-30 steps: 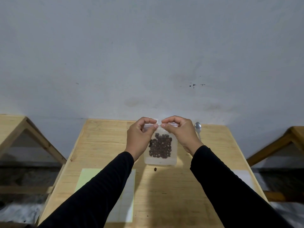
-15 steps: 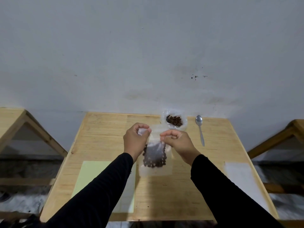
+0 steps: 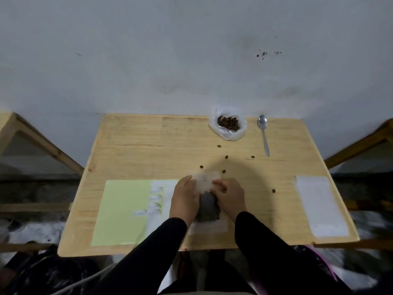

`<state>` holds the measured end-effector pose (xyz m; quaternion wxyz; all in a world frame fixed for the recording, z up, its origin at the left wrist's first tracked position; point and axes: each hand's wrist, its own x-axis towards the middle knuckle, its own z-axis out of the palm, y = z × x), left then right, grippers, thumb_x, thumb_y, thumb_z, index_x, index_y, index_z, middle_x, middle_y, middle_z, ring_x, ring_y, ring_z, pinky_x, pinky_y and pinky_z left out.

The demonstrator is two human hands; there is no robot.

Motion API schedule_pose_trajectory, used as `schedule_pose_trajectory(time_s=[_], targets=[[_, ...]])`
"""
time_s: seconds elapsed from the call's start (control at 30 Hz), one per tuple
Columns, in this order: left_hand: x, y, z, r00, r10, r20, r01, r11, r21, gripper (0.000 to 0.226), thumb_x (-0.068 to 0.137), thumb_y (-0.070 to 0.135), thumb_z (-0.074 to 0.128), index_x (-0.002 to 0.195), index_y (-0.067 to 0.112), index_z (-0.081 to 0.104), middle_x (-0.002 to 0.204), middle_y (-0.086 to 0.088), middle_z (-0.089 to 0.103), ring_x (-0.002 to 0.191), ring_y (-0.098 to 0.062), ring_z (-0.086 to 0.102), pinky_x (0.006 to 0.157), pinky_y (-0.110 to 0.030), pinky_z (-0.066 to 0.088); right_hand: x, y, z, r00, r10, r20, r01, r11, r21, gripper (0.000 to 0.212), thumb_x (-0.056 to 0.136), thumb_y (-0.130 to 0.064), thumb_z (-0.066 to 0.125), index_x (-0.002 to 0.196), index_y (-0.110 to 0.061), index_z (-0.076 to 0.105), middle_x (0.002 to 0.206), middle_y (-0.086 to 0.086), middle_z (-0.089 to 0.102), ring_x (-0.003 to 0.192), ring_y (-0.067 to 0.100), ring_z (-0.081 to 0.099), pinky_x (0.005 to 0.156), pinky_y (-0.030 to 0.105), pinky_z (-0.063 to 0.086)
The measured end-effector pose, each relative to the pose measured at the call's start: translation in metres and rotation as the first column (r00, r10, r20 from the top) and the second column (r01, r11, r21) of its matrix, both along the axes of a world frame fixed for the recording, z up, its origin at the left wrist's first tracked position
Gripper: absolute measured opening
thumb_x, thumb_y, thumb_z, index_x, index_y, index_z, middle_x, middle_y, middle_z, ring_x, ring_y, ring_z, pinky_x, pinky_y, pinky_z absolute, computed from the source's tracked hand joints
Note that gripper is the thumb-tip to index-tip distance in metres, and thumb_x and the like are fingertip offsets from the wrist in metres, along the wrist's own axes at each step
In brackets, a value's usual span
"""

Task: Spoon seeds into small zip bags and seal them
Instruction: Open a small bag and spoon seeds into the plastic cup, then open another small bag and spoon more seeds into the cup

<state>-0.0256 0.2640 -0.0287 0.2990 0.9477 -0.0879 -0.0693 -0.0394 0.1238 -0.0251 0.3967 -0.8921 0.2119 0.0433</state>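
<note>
Bag (image 3: 207,206), limp, light, seed-filled, slippery film, is pinched by left hand (image 3: 184,199) and right hand (image 3: 230,198); best gripped along its zip edge.

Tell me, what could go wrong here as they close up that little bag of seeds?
The zip bag looks well filled, and both the left hand and the right hand work at its blurred top, so a poorly closed seal might leak. Loose seeds already lie scattered on the table; a sleeve could sweep them off.
</note>
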Motion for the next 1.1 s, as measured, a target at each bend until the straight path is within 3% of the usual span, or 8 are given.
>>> schedule_pose_trajectory(time_s=[0.07,0.17,0.27,0.5,0.67,0.8,0.87,1.1], targets=[[-0.002,-0.002,-0.005,0.976,-0.214,0.038,0.198,0.948,0.249,0.044,0.102,0.019,0.030,0.144,0.006,0.031,0.154,-0.005,0.026,0.144,-0.018,0.012,0.114,-0.022,-0.008,-0.006,0.006,-0.001,0.996,0.062,0.070,-0.053,0.992,-0.115,0.028,0.084,-0.008,0.062,0.111,0.000,0.061,0.104,-0.003,0.055,0.095,-0.005,0.049,0.084,0.002,0.029],[-0.004,-0.002,-0.008,0.868,-0.494,-0.054,0.416,0.662,0.623,0.048,0.101,0.024,0.027,0.145,0.003,0.027,0.154,-0.016,0.021,0.144,-0.030,0.007,0.118,-0.044,-0.006,-0.014,0.014,-0.008,0.946,0.305,0.107,-0.249,0.899,-0.361,0.030,0.082,-0.019,0.047,0.092,-0.004,0.071,0.102,0.006,0.068,0.105,0.021,0.061,0.098,0.024,0.043],[-0.005,-0.001,-0.017,0.833,-0.548,-0.072,0.443,0.583,0.681,0.052,0.100,0.022,0.026,0.145,-0.002,0.020,0.153,-0.023,0.016,0.144,-0.035,0.005,0.117,-0.049,-0.002,-0.018,0.012,-0.018,0.856,0.514,-0.059,-0.463,0.709,-0.531,0.038,0.081,-0.020,0.041,0.095,-0.002,0.072,0.101,0.012,0.071,0.104,0.028,0.064,0.101,0.038,0.046],[-0.003,-0.010,-0.015,0.824,-0.565,-0.028,0.444,0.615,0.652,0.042,0.096,0.016,0.027,0.130,-0.004,0.044,0.130,-0.026,0.046,0.128,-0.037,0.033,0.113,-0.045,0.018,-0.019,0.004,-0.003,0.754,0.578,-0.311,-0.642,0.547,-0.538,0.046,0.080,-0.020,0.033,0.097,-0.004,0.073,0.107,0.014,0.070,0.106,0.027,0.064,0.099,0.039,0.048],[0.012,-0.042,0.017,0.931,-0.366,-0.011,0.348,0.875,0.336,0.028,0.096,0.016,0.034,0.106,0.009,0.060,0.100,-0.006,0.056,0.080,-0.001,0.044,0.072,-0.014,0.033,-0.016,-0.030,-0.001,0.838,0.466,-0.283,-0.539,0.629,-0.560,0.057,0.086,-0.024,0.020,0.123,0.003,0.055,0.125,0.020,0.058,0.121,0.028,0.052,0.110,0.036,0.037],[0.014,-0.084,0.024,0.938,-0.322,-0.128,0.336,0.935,0.113,0.041,0.092,0.012,0.021,0.104,0.008,0.061,0.101,-0.009,0.056,0.095,-0.026,0.049,0.084,-0.032,0.039,-0.028,-0.082,0.014,0.938,0.308,-0.159,-0.344,0.768,-0.540,0.051,0.091,-0.018,0.027,0.131,0.008,0.046,0.137,0.026,0.047,0.131,0.034,0.042,0.112,0.040,0.032],[0.016,-0.111,0.021,0.949,-0.317,0.010,0.313,0.941,0.127,0.042,0.095,0.017,0.020,0.115,0.007,0.056,0.114,-0.006,0.054,0.104,-0.025,0.049,0.088,-0.030,0.038,-0.040,-0.114,0.022,0.967,0.223,-0.123,-0.253,0.790,-0.559,0.049,0.096,-0.019,0.035,0.141,0.003,0.034,0.148,0.018,0.036,0.140,0.027,0.030,0.114,0.035,0.025],[-0.001,-0.204,0.007,0.882,-0.471,0.006,0.468,0.879,0.091,0.037,0.099,0.020,0.036,0.131,0.006,0.046,0.134,-0.006,0.046,0.125,-0.021,0.039,0.104,-0.027,0.031,-0.086,-0.209,0.025,0.986,-0.024,-0.162,-0.072,0.828,-0.557,0.053,0.099,-0.026,0.037,0.147,-0.008,0.023,0.156,0.005,0.021,0.144,0.016,0.017,0.115,0.025,0.016]])
